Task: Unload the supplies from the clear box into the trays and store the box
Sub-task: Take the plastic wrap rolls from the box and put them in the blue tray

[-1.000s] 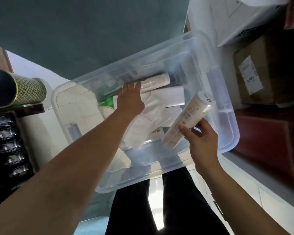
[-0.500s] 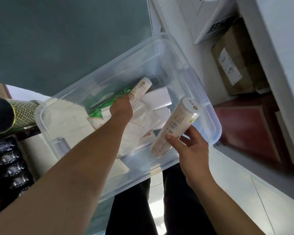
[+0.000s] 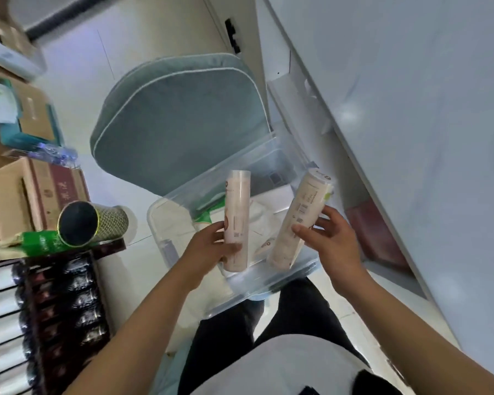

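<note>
The clear box (image 3: pixel 183 192) sits low in front of me, by my legs. White packets with green print (image 3: pixel 261 215) lie inside it. My left hand (image 3: pixel 208 246) grips a pale cylindrical tube (image 3: pixel 236 218), held upright above the box. My right hand (image 3: pixel 332 240) grips a second, similar tube (image 3: pixel 300 218) with a barcode, tilted slightly right over the box's right side. No trays are visible.
A grey-green cushioned chair seat (image 3: pixel 180 124) lies behind the box. To the left stand a cardboard box (image 3: pixel 26 195), a patterned green-gold canister (image 3: pixel 94 223) and a dark rack of cans (image 3: pixel 40 309). A white cabinet door (image 3: pixel 397 109) runs along the right.
My left hand has closed on a second tube and lifted it out of the box. The right hand raised its tube too. The view pulled back and upward.
</note>
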{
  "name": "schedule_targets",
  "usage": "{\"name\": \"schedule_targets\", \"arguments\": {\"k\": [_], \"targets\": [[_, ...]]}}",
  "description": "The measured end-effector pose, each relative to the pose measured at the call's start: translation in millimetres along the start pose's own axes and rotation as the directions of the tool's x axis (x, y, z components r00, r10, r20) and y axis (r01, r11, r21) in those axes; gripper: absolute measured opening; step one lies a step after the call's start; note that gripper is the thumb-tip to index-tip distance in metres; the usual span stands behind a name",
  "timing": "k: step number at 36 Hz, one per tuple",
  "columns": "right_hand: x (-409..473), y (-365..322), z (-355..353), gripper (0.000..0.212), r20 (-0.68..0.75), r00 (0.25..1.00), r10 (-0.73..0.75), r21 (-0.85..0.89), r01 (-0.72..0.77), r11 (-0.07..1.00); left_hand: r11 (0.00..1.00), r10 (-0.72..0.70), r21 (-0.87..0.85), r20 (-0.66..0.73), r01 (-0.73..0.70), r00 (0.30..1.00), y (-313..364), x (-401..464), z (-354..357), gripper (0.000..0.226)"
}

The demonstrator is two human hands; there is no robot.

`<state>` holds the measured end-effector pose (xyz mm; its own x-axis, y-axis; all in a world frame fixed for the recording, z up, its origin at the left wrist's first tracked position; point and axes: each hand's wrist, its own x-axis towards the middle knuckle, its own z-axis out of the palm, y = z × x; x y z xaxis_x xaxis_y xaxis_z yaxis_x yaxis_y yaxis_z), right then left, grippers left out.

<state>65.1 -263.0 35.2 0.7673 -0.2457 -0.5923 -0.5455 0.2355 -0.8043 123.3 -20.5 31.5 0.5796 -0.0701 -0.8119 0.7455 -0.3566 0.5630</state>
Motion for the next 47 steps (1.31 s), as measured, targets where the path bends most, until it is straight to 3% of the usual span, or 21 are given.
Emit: {"name": "schedule_targets", "arguments": {"k": [6,14,18,22,26,32,38,42,44,47], "targets": [[-19.4,-41.8,8.2,0.047,0.089,0.991,-0.099,-0.023,0.102,0.995,0.975,0.19,-0.105,-0.064,-0.196,0.98,14.8,-87.9,-21.1,0.057],[-63.8,-48.6,45.2,0.048,0.08,0.976,-0.201,-0.088,0.207,0.974,0.953,0.283,-0.092,-0.071,-0.288,0.957,16.0,-114.6,-44.2,0.058],[-96.9,-35.3,59.0,0.046,-0.039,0.968,-0.248,-0.079,0.244,0.967,0.935,0.351,-0.064,0.031,-0.349,0.936,12.3,-113.7,-49.8,0.051],[-144.1,-13.8,72.8,0.039,-0.193,0.951,-0.242,0.052,0.256,0.965,0.89,0.453,-0.034,0.193,-0.456,0.87,2.6,-112.8,-57.2,0.048],[-202.8,14.0,81.3,0.034,-0.325,0.919,-0.225,0.106,0.271,0.957,0.855,0.462,0.054,0.371,-0.515,0.806,-15.6,-120.0,-57.5,0.057],[-298.8,46.7,58.6,0.031,-0.604,0.776,-0.183,0.154,0.339,0.928,0.806,0.46,0.04,0.585,-0.59,0.668,-32.7,-148.5,-23.8,0.064],[-394.9,71.9,13.0,0.038,-0.855,0.492,-0.162,0.14,0.521,0.842,0.751,0.435,0.008,0.746,-0.66,0.504,-40.6,-202.8,39.4,0.068],[-450.2,99.3,-24.4,0.044,-0.935,0.335,-0.119,0.124,0.62,0.775,0.701,0.421,-0.01,0.814,-0.713,0.402,-54.3,-240.9,90.6,0.066],[-475.1,113.8,-46.0,0.045,-0.951,0.29,-0.104,0.122,0.665,0.737,0.665,0.421,-0.024,0.838,-0.747,0.347,-64.9,-258.8,119.6,0.061],[-509.7,140.5,-83.9,0.046,-0.969,0.238,-0.073,0.117,0.693,0.712,0.648,0.412,-0.025,0.852,-0.761,0.322,-82.7,-286.1,170.2,0.061]]}}
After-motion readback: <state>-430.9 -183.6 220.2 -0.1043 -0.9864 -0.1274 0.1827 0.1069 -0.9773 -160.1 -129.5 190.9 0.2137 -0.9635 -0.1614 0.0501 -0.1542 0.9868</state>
